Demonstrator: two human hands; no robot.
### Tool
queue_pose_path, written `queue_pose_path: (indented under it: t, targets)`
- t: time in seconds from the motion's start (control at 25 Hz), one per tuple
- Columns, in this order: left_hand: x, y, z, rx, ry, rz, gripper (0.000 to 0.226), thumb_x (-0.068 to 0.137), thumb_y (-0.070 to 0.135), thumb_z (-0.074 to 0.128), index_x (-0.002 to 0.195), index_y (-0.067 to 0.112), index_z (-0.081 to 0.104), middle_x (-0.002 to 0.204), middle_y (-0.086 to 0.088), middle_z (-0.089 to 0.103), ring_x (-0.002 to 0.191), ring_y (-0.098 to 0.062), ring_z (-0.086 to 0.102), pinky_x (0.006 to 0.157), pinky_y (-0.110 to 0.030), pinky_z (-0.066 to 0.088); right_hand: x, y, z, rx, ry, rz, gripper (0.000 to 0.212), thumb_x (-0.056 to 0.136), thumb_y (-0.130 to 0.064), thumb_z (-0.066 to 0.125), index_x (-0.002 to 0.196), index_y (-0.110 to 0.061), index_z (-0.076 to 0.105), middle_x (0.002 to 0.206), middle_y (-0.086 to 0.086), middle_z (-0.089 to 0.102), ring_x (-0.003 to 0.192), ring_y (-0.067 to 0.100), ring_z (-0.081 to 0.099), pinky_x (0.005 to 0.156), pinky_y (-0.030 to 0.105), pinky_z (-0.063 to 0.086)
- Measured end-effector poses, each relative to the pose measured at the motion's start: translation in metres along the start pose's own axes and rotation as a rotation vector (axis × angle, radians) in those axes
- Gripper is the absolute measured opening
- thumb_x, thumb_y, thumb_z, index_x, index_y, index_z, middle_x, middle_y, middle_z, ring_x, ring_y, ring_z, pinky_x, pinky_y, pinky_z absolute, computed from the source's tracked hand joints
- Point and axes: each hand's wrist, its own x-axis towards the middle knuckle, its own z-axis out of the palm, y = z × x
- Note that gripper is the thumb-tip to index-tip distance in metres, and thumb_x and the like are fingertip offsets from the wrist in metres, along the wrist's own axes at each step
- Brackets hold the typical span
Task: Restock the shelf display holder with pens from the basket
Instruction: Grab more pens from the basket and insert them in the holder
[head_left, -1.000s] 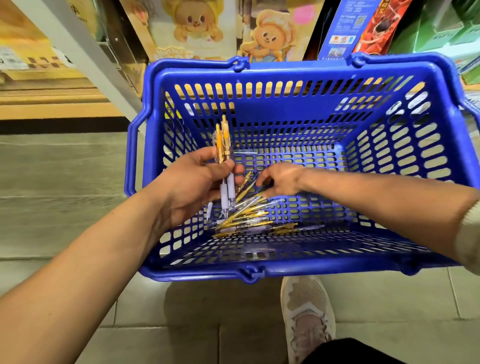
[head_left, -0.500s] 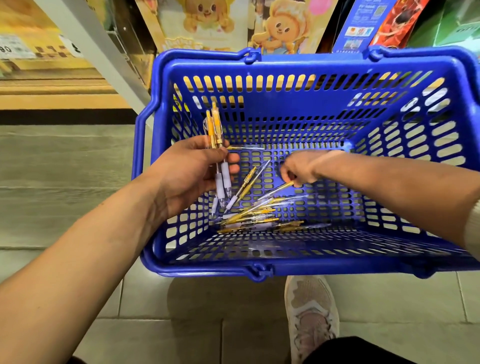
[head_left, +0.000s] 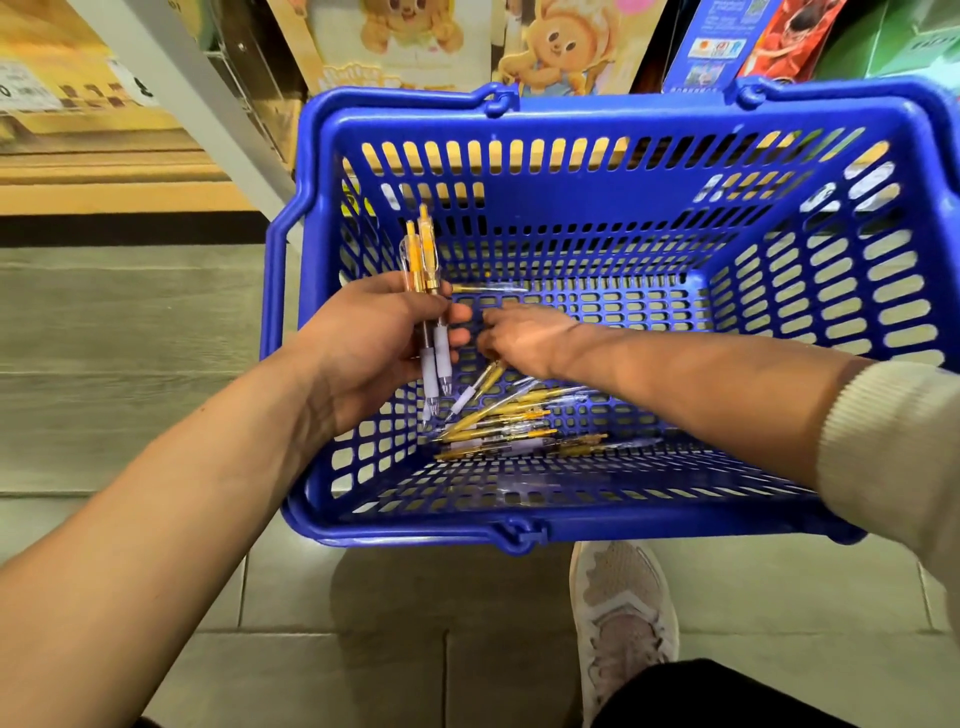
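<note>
Several pens (head_left: 427, 249) stand in the left hand's (head_left: 374, 353) curled fingers by the basket's (head_left: 623, 119) left wall; right hand (head_left: 524, 338) pinches another pen (head_left: 475, 387).

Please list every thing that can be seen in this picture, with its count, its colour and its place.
basket: one, blue, before the shelf
held pens: at least two, yellow with pale grips, in the left hand
single pen: one, yellow, under the right hand
loose pens: several, yellow, on the basket floor
cartoon boxes: two, beige, behind the basket
shoe: one, pale, on grey tiles
left hand: one, grips the held pens
right hand: one, inside the basket, seems to pinch the single pen
</note>
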Motion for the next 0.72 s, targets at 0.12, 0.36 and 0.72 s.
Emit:
queue_pose_path:
  t: [0.12,0.36,0.72]
  targets:
    - [0.002,-0.003,0.0,0.011,0.0,0.004,0.01,0.102,0.005,0.053,0.106,0.008,0.062,0.086,-0.008,0.067,0.08,-0.021,0.063,0.077,-0.034,0.057,-0.007,0.013,-0.008,0.189,-0.036,0.003,0.01,0.099,-0.025,0.058,0.108,-0.027,0.063,0.123,-0.003,0.062,0.121,0.028,0.057,0.092,0.038,0.049]
    - [0.007,-0.011,0.0,0.182,0.081,0.037,0.012,0.105,0.009,0.051,0.109,0.009,0.062,0.109,-0.011,0.07,0.097,-0.022,0.071,0.079,-0.034,0.062,-0.046,0.045,-0.078,0.75,0.001,-0.005,0.027,0.09,-0.065,0.058,0.098,-0.043,0.072,0.076,-0.019,0.07,0.072,-0.007,0.064,0.075,0.022,0.044]
    - [0.006,-0.013,0.01,0.092,-0.066,-0.106,0.019,0.105,0.012,0.051,0.119,0.008,0.063,0.093,-0.008,0.073,0.085,-0.019,0.07,0.085,-0.04,0.06,-0.036,0.019,-0.098,1.321,-0.01,-0.058,0.028,0.086,-0.046,0.076,0.087,-0.018,0.077,0.075,-0.004,0.069,0.067,0.004,0.064,0.063,0.016,0.054]
